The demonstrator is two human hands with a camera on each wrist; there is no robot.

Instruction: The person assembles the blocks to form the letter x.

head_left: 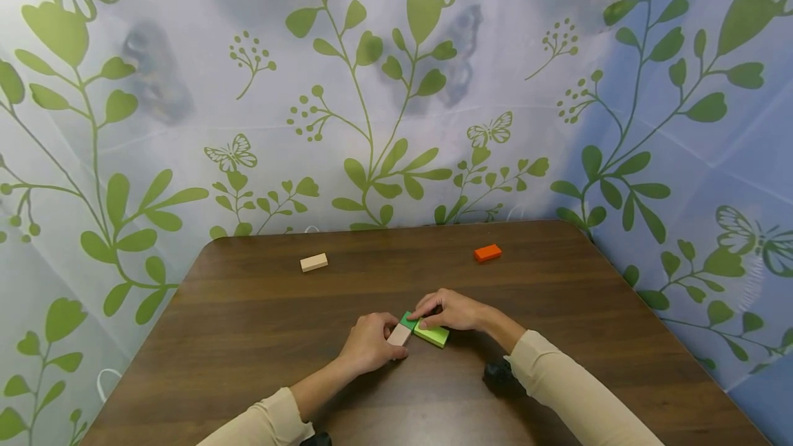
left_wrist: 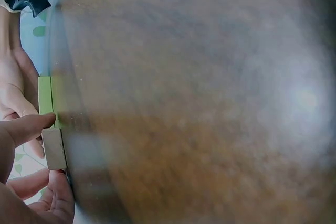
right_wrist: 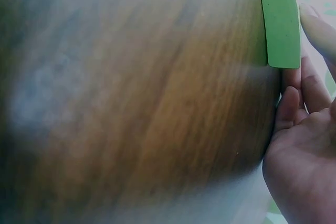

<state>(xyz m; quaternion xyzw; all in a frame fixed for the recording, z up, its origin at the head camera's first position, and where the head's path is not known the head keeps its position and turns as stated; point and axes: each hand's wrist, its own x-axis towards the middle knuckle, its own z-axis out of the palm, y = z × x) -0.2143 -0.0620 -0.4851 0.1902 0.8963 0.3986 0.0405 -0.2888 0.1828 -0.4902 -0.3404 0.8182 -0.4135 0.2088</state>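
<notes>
Between thumb and fingers my left hand (head_left: 369,343) pinches a pale wooden block (head_left: 399,335), its thumb at the near end. That block stands end to end with a dark green block (head_left: 407,321). My right hand (head_left: 455,310) holds a light green block (head_left: 431,334) with its thumb near the left end, while its index fingertip reaches the dark green block. The light green block angles away to the right from the dark green one. In the right wrist view, the light green block (right_wrist: 282,31) hides most of the dark green strip behind it.
The blocks lie on a dark brown wooden table (head_left: 248,336). Farther back are another pale wooden block (head_left: 314,263) on the left and an orange block (head_left: 487,253) on the right. A patterned curtain (head_left: 396,122) hangs behind the table and along its sides.
</notes>
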